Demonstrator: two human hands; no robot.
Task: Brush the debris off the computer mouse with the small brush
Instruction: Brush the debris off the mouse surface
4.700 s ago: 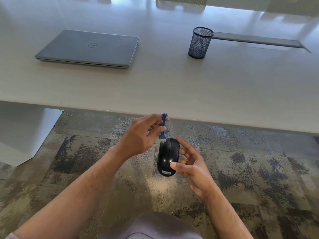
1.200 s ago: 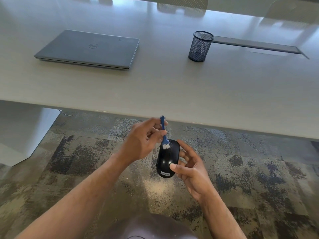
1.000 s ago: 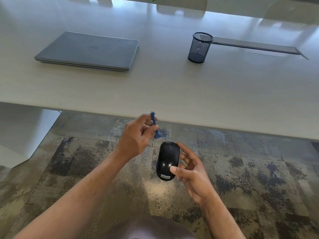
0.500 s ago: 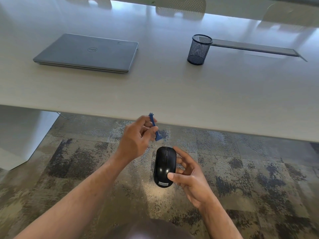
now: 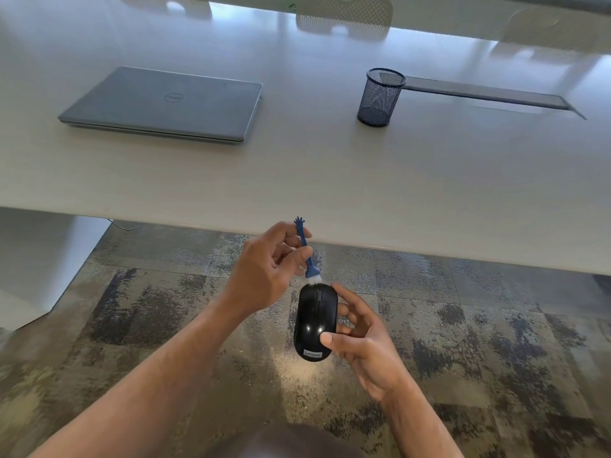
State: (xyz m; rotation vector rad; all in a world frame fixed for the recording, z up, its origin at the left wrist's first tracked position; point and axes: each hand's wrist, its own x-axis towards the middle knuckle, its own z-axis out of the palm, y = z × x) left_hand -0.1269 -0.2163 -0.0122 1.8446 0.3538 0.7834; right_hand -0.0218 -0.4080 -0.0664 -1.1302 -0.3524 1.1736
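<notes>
A glossy black computer mouse [image 5: 314, 325] is held in the air over the carpet, below the table's front edge. My right hand [image 5: 360, 342] grips it from the right side, thumb on its rear top. My left hand [image 5: 264, 272] pinches a small blue brush [image 5: 305, 251] with a hand-shaped handle end. The brush's white bristles point down and touch the mouse's front edge by the scroll wheel.
A pale table [image 5: 330, 180] spans the upper view. On it lie a closed grey laptop [image 5: 165, 104] at the left, a black mesh pen cup [image 5: 380, 97] at the right and a dark cable-tray strip [image 5: 489, 97] behind it. Patterned carpet [image 5: 479, 342] lies below.
My left hand had lifted the brush away to the left of the mouse; it has now come back, bristles down onto the mouse's front. The mouse stays in my right hand.
</notes>
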